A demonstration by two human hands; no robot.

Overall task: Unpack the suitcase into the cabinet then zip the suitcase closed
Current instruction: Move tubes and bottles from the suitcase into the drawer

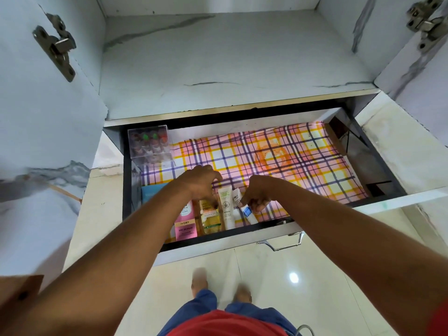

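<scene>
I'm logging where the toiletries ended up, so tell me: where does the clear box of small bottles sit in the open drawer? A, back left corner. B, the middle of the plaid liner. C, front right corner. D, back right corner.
A: the clear box of small bottles stands in the back left corner of the drawer, beyond the left hand, off the middle of the plaid liner.

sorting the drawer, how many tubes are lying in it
3: a white tube beside the yellow bottle, a small white tube right of it, and a blue-capped tube pinched by the right hand. The hands may hide more.
</scene>
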